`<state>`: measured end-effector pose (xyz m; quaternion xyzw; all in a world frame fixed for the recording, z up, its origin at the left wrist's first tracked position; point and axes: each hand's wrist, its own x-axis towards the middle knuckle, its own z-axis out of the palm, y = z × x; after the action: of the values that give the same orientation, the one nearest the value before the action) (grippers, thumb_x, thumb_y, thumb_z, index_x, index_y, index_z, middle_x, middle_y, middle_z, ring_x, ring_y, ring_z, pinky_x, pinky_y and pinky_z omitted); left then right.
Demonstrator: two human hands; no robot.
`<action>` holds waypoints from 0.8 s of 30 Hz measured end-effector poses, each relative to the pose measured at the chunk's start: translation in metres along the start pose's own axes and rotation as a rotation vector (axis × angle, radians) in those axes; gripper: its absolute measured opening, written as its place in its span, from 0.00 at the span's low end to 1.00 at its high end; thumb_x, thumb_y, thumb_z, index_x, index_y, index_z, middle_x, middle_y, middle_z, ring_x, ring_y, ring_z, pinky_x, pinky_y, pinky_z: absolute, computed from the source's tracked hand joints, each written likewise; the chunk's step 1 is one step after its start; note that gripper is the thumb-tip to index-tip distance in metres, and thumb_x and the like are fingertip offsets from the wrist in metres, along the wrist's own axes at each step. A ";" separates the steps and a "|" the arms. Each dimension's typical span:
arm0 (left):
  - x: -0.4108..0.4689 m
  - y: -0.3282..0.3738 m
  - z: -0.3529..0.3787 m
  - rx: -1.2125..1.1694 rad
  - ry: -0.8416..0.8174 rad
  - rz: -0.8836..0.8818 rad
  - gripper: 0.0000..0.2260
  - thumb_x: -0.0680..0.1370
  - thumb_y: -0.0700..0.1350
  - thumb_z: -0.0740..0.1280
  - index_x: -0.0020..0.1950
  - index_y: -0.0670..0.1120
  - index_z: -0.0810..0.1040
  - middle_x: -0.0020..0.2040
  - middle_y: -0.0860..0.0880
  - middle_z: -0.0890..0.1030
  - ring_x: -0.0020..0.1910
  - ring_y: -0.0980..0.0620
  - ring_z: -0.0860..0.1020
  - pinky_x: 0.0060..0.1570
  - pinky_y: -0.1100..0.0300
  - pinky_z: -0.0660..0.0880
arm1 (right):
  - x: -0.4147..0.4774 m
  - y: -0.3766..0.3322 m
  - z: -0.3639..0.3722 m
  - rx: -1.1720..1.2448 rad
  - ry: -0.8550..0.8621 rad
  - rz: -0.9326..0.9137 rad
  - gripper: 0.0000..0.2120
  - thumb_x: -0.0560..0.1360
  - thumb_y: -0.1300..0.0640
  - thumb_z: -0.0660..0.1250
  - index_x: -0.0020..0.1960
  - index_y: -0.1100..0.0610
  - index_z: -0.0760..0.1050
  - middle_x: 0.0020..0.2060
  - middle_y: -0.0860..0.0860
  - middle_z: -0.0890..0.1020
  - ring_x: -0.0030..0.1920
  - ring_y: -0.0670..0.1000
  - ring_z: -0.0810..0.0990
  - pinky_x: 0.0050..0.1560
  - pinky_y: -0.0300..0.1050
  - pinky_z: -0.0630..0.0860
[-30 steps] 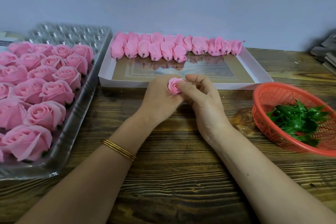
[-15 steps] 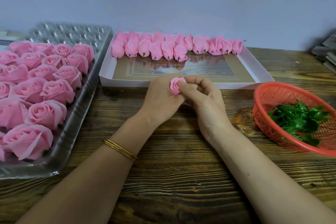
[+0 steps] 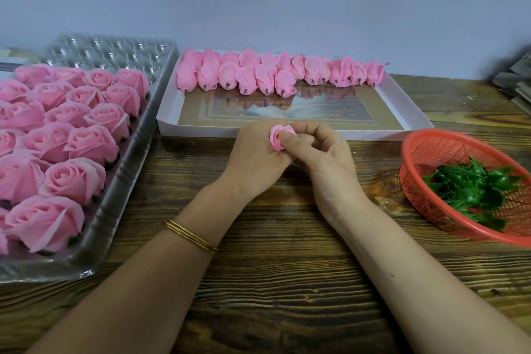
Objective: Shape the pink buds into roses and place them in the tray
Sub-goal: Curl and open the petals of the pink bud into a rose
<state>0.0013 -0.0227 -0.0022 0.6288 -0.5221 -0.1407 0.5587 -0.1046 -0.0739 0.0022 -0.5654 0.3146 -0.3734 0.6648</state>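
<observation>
Underneath everything, a dark, grained wooden plank table [image 3: 287,282]. On its left side, a clear moulded plastic tray [image 3: 120,181], its near cells packed with open pink roses [image 3: 71,178] in close rows. At the back centre, a shallow white cardboard box [image 3: 201,131], with closed pink buds [image 3: 267,73] lined along its far wall, dark stem ends pointing forward. At the right, tilted, a red plastic mesh basket [image 3: 416,190] holding green plastic leaves [image 3: 471,187]. In the middle, above the table and just in front of the box's near wall, left hand [image 3: 255,158] curled round the base of one small pink bud [image 3: 278,138], petals spiralled and partly spread. Right hand [image 3: 324,164] pinching that bud's outer petal, thumb in front, bent fingers behind. On the left wrist, thin gold bangles [image 3: 191,236].
</observation>
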 end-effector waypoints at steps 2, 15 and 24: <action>-0.001 0.001 -0.001 0.012 -0.008 -0.007 0.14 0.74 0.42 0.74 0.36 0.60 0.78 0.35 0.57 0.82 0.37 0.58 0.80 0.39 0.62 0.73 | 0.000 0.000 0.000 0.008 -0.004 0.000 0.16 0.72 0.63 0.73 0.57 0.68 0.75 0.51 0.67 0.82 0.50 0.58 0.82 0.62 0.57 0.76; 0.004 0.001 0.004 -0.132 0.160 -0.099 0.18 0.75 0.42 0.73 0.30 0.47 0.68 0.28 0.54 0.69 0.28 0.59 0.66 0.31 0.64 0.65 | 0.007 0.004 0.000 0.005 0.056 -0.022 0.10 0.73 0.72 0.60 0.48 0.64 0.78 0.40 0.56 0.82 0.44 0.52 0.80 0.50 0.47 0.77; 0.003 0.007 0.014 -0.523 0.160 -0.243 0.16 0.77 0.36 0.70 0.32 0.45 0.68 0.23 0.57 0.71 0.23 0.62 0.72 0.25 0.70 0.70 | 0.001 0.009 0.006 -0.337 -0.061 -0.243 0.15 0.65 0.70 0.76 0.46 0.56 0.77 0.36 0.55 0.81 0.37 0.46 0.76 0.39 0.35 0.75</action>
<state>-0.0112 -0.0320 0.0005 0.5305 -0.3433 -0.2865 0.7202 -0.0974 -0.0705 -0.0057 -0.7133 0.2819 -0.3757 0.5202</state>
